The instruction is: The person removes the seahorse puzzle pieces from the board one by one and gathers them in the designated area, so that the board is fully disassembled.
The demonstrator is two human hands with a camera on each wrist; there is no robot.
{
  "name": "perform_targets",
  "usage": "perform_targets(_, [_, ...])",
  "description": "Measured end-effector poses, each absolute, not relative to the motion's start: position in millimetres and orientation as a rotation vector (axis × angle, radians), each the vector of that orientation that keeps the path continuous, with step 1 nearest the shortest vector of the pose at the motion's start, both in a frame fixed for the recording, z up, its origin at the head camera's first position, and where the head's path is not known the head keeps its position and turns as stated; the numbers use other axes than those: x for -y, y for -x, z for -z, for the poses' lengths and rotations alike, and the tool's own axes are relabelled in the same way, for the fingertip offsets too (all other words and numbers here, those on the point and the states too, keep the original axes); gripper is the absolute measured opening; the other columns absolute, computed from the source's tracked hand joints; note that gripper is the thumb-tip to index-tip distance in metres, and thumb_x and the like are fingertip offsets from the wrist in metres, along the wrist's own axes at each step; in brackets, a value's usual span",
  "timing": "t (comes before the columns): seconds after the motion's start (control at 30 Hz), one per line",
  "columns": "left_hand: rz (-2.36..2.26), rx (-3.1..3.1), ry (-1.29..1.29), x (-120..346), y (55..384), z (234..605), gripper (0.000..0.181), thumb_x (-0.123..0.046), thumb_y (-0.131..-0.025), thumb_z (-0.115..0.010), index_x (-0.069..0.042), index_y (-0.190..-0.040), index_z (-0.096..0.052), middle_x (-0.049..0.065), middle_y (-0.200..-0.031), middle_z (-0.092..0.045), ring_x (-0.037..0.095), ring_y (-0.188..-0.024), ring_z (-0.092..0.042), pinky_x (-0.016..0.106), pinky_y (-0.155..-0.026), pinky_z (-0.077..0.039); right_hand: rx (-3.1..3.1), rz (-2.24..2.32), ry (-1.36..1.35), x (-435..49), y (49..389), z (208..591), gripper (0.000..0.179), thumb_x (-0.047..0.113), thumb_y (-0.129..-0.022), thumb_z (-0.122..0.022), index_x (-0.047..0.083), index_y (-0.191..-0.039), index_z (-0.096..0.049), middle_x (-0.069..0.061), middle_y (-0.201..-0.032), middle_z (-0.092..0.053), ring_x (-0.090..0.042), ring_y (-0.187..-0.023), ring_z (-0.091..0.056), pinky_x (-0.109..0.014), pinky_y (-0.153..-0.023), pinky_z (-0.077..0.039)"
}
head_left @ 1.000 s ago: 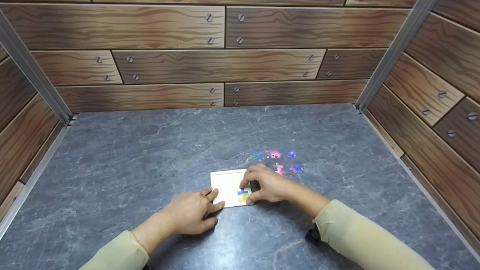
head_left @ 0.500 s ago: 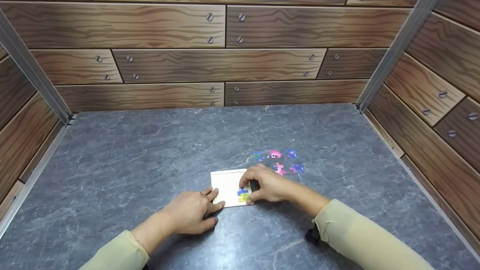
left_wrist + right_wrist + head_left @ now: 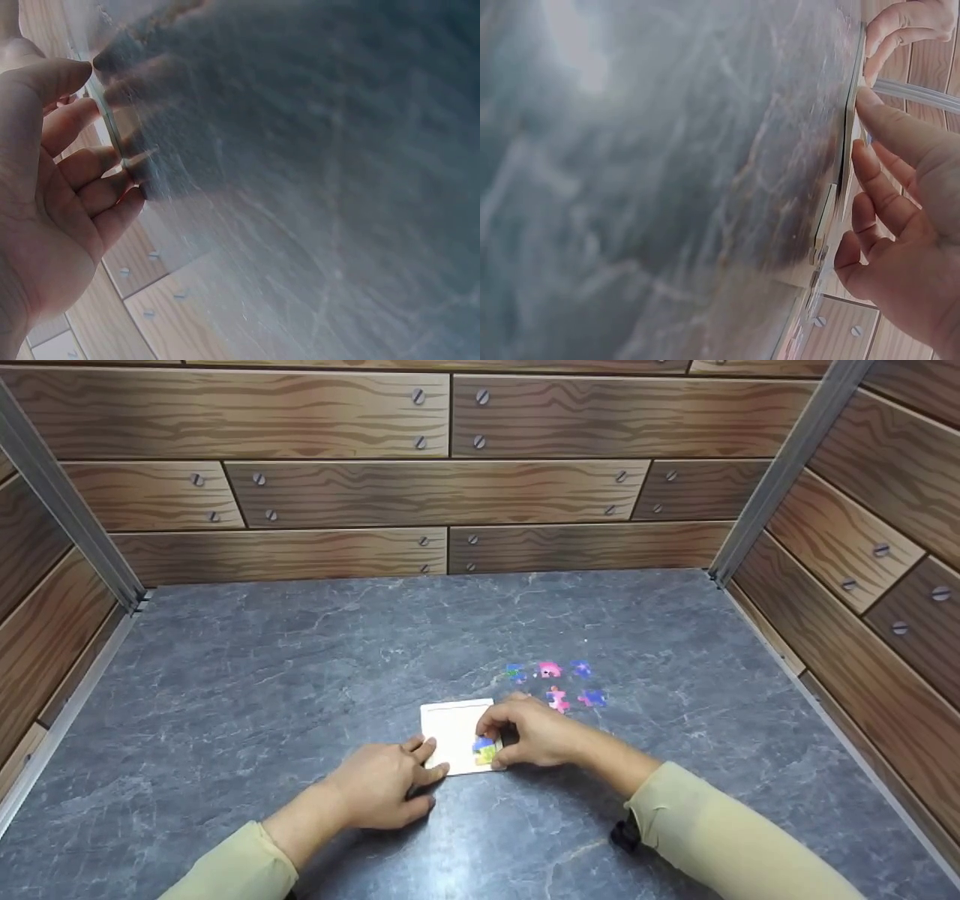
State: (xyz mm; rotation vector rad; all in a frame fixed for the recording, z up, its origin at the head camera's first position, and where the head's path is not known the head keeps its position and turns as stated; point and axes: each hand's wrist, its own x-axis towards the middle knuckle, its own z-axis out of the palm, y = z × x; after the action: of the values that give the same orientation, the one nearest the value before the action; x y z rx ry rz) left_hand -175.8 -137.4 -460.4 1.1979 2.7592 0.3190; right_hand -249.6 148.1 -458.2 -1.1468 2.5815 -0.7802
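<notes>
A white square puzzle board (image 3: 448, 727) lies flat on the table. Fingertips of my left hand (image 3: 381, 786) rest straight on its left side and near corner, with the thumb on the tabletop. My right hand (image 3: 541, 733) bends over the right side, its index finger and thumb around a blue jigsaw piece (image 3: 482, 744). Just below that, a yellow-green patch (image 3: 486, 756) shows at the near right of the board. In the right wrist view, thumb and index finger meet the thin board edge (image 3: 847, 139); the pieces are hidden there.
Behind the right hand lie several loose jigsaw pieces, among them a blue-green one (image 3: 515, 673), a pink one (image 3: 550, 670) and a blue-purple one (image 3: 592, 698). Wood-print walls (image 3: 337, 495) close in the grey marbled table (image 3: 322, 660) at the back and sides.
The blue piece has shifted slightly toward me and lies closer against the yellow-green part. My right fingers moved a little with it; the left hand has stayed put.
</notes>
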Motion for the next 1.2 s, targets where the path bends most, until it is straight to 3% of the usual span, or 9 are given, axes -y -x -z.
perform_targets(0.33, [-0.303, -2.730, -1.155, 136, 178, 461, 0.048, -0.036, -0.102, -0.063, -0.017, -0.146, -0.067, 0.024, -0.153, -0.053, 0.042, -0.140, -0.055, 0.058, -0.097, -0.056, -2.602, 0.877, 1.187, -164, 251, 449, 0.037, 0.019, -0.084, -0.088, 0.013, -0.119, -0.078, 0.004, -0.109, -0.076, -0.023, -0.107, -0.064, -0.045, -0.096, -0.050])
perform_targets(0.73, [-0.312, -2.727, -1.145, 137, 176, 462, 0.048, -0.036, -0.102, -0.063, -0.017, -0.146, -0.067, 0.024, -0.154, -0.052, 0.042, -0.141, -0.053, 0.058, -0.097, -0.056, -2.627, 1.018, 1.048, -231, 255, 445, 0.040, 0.017, -0.085, -0.088, 0.008, -0.122, -0.076, -0.003, -0.116, -0.077, -0.029, -0.107, -0.067, -0.058, -0.096, -0.052])
perform_targets(1.2, [-0.319, -2.757, -1.176, 137, 175, 459, 0.047, -0.035, -0.101, -0.065, -0.017, -0.144, -0.069, 0.023, -0.151, -0.056, 0.042, -0.139, -0.056, 0.059, -0.094, -0.057, -2.708, 0.994, 0.948, -285, 255, 446, 0.037, 0.019, -0.088, -0.087, 0.010, -0.123, -0.077, -0.001, -0.114, -0.075, -0.032, -0.103, -0.067, -0.047, -0.087, -0.051])
